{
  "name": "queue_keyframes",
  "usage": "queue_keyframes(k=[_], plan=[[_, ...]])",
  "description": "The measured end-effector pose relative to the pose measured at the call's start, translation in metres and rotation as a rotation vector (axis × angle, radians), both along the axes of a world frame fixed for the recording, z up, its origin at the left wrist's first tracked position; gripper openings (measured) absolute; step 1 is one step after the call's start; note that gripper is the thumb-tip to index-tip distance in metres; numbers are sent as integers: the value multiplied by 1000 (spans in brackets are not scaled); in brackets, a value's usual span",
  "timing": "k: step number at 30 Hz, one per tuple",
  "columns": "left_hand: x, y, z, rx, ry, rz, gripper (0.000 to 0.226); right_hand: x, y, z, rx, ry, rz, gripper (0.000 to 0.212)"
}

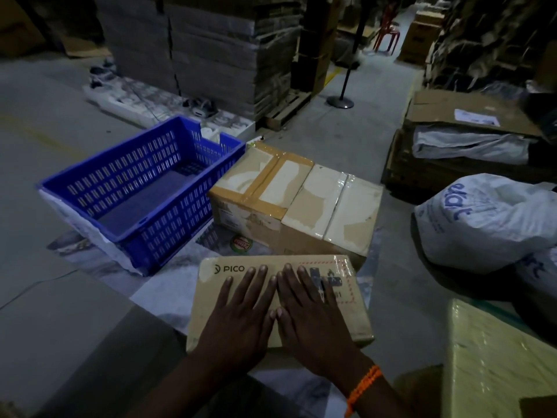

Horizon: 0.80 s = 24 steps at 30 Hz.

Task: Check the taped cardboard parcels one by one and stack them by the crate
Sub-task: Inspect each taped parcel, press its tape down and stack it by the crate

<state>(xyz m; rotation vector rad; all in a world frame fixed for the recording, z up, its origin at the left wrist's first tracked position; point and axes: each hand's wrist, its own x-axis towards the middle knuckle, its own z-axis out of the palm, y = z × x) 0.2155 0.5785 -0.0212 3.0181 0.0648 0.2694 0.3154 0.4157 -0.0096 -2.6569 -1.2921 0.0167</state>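
Blue crate [141, 191] sat on the left, two taped parcels [265, 188] lined up just beside it — the checked ones, I'd guess. Nearer, the PICO parcel [211, 300] lay with left hand [238, 321] and right hand [310, 318] flat on top, fingers straight and slightly spread — probably testing the tape

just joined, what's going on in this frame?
A person presses both palms flat, left hand and right hand side by side, on top of a brown cardboard parcel printed PICO lying on the floor. Ahead, a brown-taped cardboard box and a clear-taped cardboard box sit side by side to the right of a blue slotted plastic crate. The PICO parcel is not yet with them.
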Motion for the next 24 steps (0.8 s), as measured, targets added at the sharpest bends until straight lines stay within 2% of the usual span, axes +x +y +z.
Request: queue_keyframes(k=[6, 11, 13, 18, 21, 24], plan=[[-1, 1, 4, 14, 49, 3, 61, 0, -4, 3, -29, 49, 14, 62], [-4, 24, 0, -14, 54, 134, 72, 29, -19, 19, -109, 123, -123, 98], [-8, 29, 5, -36, 115, 162, 73, 37, -26, 22, -150, 97, -149, 97], [-10, 30, 0, -93, 68, 119, 77, 36, -30, 14, -162, 94, -146, 90], [-13, 30, 7, -98, 232, 159, 74, 38, -29, 13, -135, 122, -159, 85], [-13, 28, 12, -177, 238, 140, 76, 33, -28, 16, -116, 118, -197, 89]])
